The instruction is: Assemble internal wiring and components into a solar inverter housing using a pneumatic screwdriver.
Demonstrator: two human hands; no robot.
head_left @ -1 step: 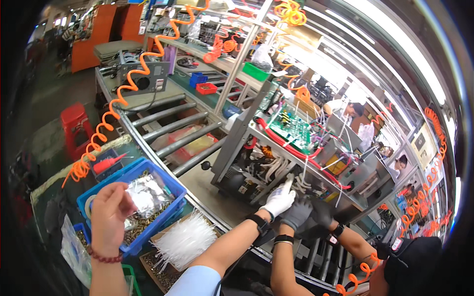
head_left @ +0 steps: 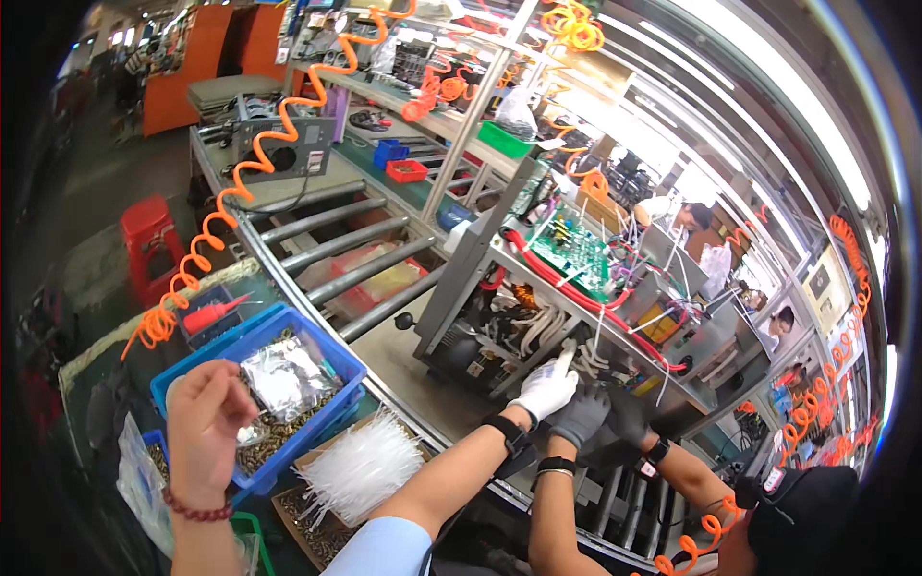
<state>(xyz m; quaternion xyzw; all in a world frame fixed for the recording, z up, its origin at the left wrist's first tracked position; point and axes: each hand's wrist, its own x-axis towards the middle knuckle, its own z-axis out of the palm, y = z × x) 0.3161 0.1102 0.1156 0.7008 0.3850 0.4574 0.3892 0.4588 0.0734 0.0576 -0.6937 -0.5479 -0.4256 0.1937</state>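
Fingers (head_left: 230,388) of the bare left hand (head_left: 204,422) are half curled beside a clear bag (head_left: 285,379) lying on brass-coloured screws (head_left: 298,427) in the blue bin (head_left: 338,358); whether they pinch something, I cannot tell. Next lie white cable ties (head_left: 360,466). White-gloved right hand (head_left: 544,392) points one finger near the white cables (head_left: 550,328) inside the open grey chassis (head_left: 473,274), its grip unclear, just beside a co-worker's grey-gloved hands (head_left: 582,419).

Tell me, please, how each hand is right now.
Left hand: partly curled by the blue bin; grip unclear.
Right hand: gloved, near white cables; grip unclear.
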